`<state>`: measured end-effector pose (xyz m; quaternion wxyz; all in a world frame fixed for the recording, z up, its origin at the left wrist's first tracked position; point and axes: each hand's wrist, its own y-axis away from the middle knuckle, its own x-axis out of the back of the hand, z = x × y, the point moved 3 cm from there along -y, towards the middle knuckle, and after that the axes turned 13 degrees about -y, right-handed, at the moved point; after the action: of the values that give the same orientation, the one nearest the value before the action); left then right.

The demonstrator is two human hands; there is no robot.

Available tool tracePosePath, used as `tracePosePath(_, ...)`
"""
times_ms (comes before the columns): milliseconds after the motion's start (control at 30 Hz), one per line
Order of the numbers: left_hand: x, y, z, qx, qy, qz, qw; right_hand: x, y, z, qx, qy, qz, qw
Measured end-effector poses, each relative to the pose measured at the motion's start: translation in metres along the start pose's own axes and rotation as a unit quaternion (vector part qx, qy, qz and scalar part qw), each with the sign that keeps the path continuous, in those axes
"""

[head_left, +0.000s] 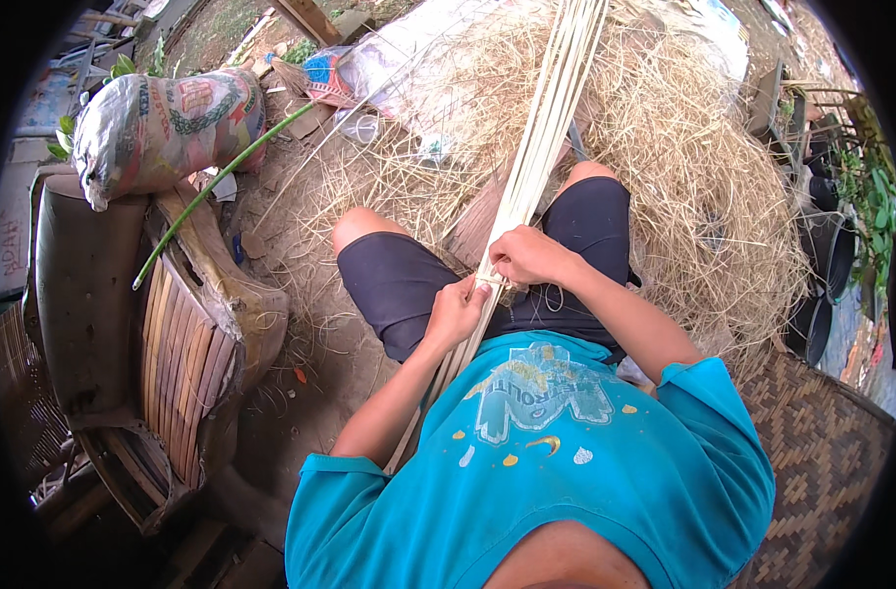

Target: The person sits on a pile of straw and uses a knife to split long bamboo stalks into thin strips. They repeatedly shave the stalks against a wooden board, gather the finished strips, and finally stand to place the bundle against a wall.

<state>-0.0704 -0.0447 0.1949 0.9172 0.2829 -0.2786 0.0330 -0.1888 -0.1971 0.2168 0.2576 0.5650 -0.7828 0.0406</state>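
Observation:
A long bundle of pale split bamboo strips point(546, 123) lies slantwise across my lap, from the far side down past my left side. My left hand point(456, 312) is closed on the bundle from its left, with the thumb pressed at a thin binding strip point(491, 280) that goes around it. Just above and to the right, my right hand point(532, 257) pinches at that binding, fingers bent and drawn together. A loose thin end hangs below the right hand. The exact pinch point is partly hidden by my fingers.
A heap of curly bamboo shavings point(698, 196) spreads ahead and right. On the left, a stuffed sack point(173, 128) rests on a worn slatted chair point(178, 368), with a green bamboo stick point(217, 187) leaning across. Woven bamboo matting point(811, 471) lies at lower right.

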Motion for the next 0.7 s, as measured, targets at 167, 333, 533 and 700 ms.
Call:
tracePosePath(167,-0.001,0.005,-0.001,0.003,-0.012,0.0,1.0,-0.004,-0.013,0.014,-0.043,-0.101,-0.13,0.985)
tracePosePath(333,0.009,-0.001,0.007,-0.018,0.04,-0.01,0.999,0.003,-0.008,0.014,-0.018,-0.1,-0.097,0.99)
tracePosePath(533,-0.006,-0.016,-0.014,-0.026,0.201,-0.066,0.977,-0.003,-0.014,-0.003,-0.039,-0.065,-0.109,0.991)
tracePosePath(700,0.031,-0.01,-0.004,-0.015,0.166,-0.061,0.984,0.109,-0.051,0.01,-0.1,-0.121,0.079,0.984)
